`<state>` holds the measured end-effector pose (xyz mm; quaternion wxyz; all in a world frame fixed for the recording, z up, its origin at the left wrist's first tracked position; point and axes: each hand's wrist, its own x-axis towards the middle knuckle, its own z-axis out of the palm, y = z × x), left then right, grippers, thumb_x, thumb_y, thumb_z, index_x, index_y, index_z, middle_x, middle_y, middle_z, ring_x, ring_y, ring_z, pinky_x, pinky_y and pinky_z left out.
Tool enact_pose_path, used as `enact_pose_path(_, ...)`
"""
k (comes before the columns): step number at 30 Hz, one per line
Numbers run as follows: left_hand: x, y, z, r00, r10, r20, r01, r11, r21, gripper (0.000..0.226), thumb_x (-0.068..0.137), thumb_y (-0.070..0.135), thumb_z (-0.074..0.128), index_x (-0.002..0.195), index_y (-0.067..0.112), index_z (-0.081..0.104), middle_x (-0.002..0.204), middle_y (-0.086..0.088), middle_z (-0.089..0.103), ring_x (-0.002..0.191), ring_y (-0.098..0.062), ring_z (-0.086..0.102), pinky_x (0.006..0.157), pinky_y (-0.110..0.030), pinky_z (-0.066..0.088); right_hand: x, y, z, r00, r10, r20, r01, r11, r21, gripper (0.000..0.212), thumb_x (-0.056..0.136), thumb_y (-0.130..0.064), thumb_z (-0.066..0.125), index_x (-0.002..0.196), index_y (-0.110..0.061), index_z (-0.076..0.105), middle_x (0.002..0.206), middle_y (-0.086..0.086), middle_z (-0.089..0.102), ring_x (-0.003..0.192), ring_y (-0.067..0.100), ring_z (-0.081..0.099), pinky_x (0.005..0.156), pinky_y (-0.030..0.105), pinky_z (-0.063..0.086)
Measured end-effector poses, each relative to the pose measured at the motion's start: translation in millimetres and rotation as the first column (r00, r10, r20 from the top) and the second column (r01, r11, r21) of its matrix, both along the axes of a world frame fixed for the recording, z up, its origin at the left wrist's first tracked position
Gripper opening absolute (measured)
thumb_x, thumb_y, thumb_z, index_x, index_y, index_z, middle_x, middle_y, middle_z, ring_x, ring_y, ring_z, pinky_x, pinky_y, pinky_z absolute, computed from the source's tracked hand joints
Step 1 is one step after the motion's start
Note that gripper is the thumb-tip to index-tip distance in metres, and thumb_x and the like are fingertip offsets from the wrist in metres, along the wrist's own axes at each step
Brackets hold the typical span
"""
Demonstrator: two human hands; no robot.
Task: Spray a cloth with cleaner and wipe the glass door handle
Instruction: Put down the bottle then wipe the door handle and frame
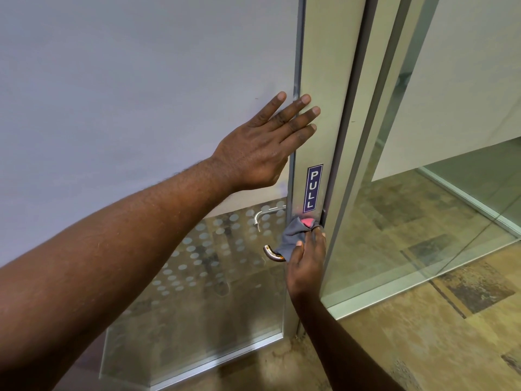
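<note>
A frosted glass door (141, 80) has a metal stile (324, 66) with a blue PULL sticker (312, 188). My left hand (262, 148) lies flat with straight fingers across the glass and the stile above the sticker. Below the sticker, my right hand (306, 263) grips a grey and pink cloth (293, 235) wrapped round the metal door handle (272, 253). Only the curved free end of the handle shows past the cloth. No spray bottle is in view.
A second handle (260, 215) shows through the dotted lower glass on the far side of the door. To the right stands a fixed glass panel (423, 193) in a metal frame. Brown patterned carpet (423, 334) covers the floor.
</note>
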<state>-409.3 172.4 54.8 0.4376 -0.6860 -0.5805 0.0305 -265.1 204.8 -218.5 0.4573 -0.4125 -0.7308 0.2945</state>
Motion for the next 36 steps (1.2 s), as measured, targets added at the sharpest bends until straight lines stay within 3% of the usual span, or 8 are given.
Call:
enact_pose_path(4,0.2,0.3,-1.1,1.0,0.003,0.004,-0.003,1.0,-0.002,0.056,0.102,0.015,0.036,0.157,0.004,0.035,0.168,-0.018,0.026,0.158,-0.034,0.017,0.127,-0.048,-0.001,11.4,4.0,-7.9,0.996,0.086,-0.009,-0.085,0.994,0.064,0.036,0.102,-0.005,0.058,0.137,0.005,0.06,0.147,0.021,0.058,0.146,0.033,0.045,0.122,0.029,0.032)
enact_pose_path(7,0.5,0.3,-1.7,1.0,0.006,0.004,-0.006,1.0,-0.006,0.056,0.102,0.014,0.033,0.158,0.004,0.033,0.168,-0.018,0.025,0.159,-0.033,0.015,0.128,-0.048,-0.002,18.4,9.6,-11.4,0.991,0.131,0.027,-0.133,0.981,0.143,0.03,0.102,-0.005,0.056,0.127,0.006,0.068,0.133,0.021,0.067,0.134,0.034,0.057,0.114,0.048,0.046)
enact_pose_path(12,2.0,-0.5,-1.8,1.0,0.0,0.003,0.0,1.0,0.008,0.055,0.102,0.012,0.032,0.156,0.003,0.037,0.167,-0.018,0.029,0.158,-0.033,0.019,0.128,-0.049,0.004,48.5,32.3,-18.6,0.923,0.32,0.214,-0.37,0.891,0.263,0.057,0.082,0.003,0.052,0.139,0.004,0.059,0.141,0.02,0.062,0.139,0.034,0.052,0.117,0.05,0.041)
enact_pose_path(15,1.2,-0.7,-1.6,1.0,0.008,-0.008,-0.008,1.0,0.006,0.054,0.103,0.013,0.032,0.156,0.004,0.037,0.167,-0.018,0.028,0.158,-0.032,0.018,0.129,-0.048,0.003,65.7,61.6,-10.3,0.85,0.391,0.353,-0.506,0.792,0.342,0.059,0.085,-0.001,0.053,0.144,-0.003,0.057,0.142,0.015,0.063,0.137,0.029,0.053,0.117,0.042,0.039)
enact_pose_path(22,4.4,0.8,-3.5,0.998,0.045,-0.031,-0.044,0.999,0.016,0.052,0.106,0.013,0.028,0.156,0.004,0.038,0.168,-0.017,0.027,0.158,-0.032,0.019,0.128,-0.048,0.004,65.0,79.3,0.0,0.795,0.412,0.445,-0.587,0.708,0.393,0.065,0.067,0.007,0.086,0.128,-0.008,0.071,0.122,0.01,0.074,0.117,0.025,0.062,0.108,0.033,0.036)
enact_pose_path(29,11.5,1.7,-1.5,0.996,0.078,-0.043,-0.075,0.996,0.056,0.051,0.104,0.008,0.034,0.154,0.003,0.042,0.165,-0.019,0.034,0.154,-0.034,0.03,0.126,-0.05,0.013,50.6,74.0,11.6,0.711,0.448,0.543,-0.684,0.619,0.385,0.059,0.067,-0.008,0.087,0.125,-0.008,0.073,0.115,0.006,0.077,0.105,0.028,0.072,0.101,0.034,0.041)
enact_pose_path(32,12.4,3.9,-1.9,0.994,0.086,-0.059,-0.082,0.995,0.063,0.051,0.104,0.007,0.037,0.155,0.003,0.042,0.164,-0.019,0.035,0.154,-0.035,0.031,0.126,-0.05,0.013,47.3,69.2,16.1,0.67,0.398,0.626,-0.696,0.63,0.344,0.063,0.069,-0.017,0.087,0.129,-0.008,0.07,0.12,0.009,0.075,0.106,0.029,0.072,0.095,0.041,0.055)
enact_pose_path(36,9.9,5.0,-3.0,0.992,0.097,-0.081,-0.091,0.993,0.072,0.051,0.105,0.009,0.037,0.155,0.003,0.042,0.164,-0.018,0.035,0.154,-0.035,0.031,0.127,-0.048,0.007,39.6,60.5,19.4,0.604,0.314,0.732,-0.705,0.638,0.308,0.058,0.08,-0.029,0.079,0.134,-0.01,0.066,0.12,0.008,0.074,0.107,0.028,0.069,0.094,0.045,0.054)
